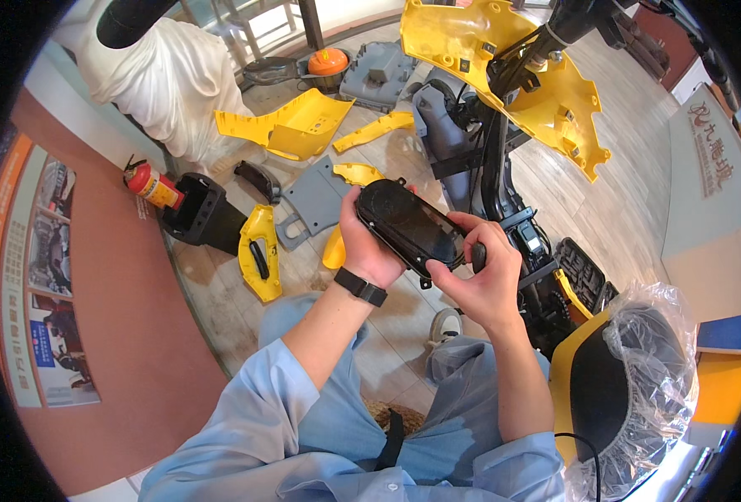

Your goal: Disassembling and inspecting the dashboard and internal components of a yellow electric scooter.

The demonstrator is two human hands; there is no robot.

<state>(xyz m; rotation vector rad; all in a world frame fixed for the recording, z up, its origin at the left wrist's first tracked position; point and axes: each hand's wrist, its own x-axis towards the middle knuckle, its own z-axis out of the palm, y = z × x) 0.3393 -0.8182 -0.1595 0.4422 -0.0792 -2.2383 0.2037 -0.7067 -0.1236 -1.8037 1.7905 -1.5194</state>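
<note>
In front of me, an oval black instrument panel (404, 219) with a glossy dark face and small mounting tabs is held tilted. My left hand (366, 247), with a black watch on its wrist, grips it from below and at its left end. My right hand (489, 272) is closed at the panel's right end, thumb and forefinger against its edge. A small black rounded piece (478, 257) shows among the right fingers; its kind is hard to make out. Beyond the hands stands a partly stripped scooter frame (498, 159) carrying yellow front panels (458, 42).
Several yellow body panels (295, 125) and a grey plate (308, 197) lie on the floor. A black plastic bin-like part (199, 209) and a red fire extinguisher (155, 186) are at left. The plastic-wrapped seat (646, 376) is at right. An orange round object (327, 61) lies at the back.
</note>
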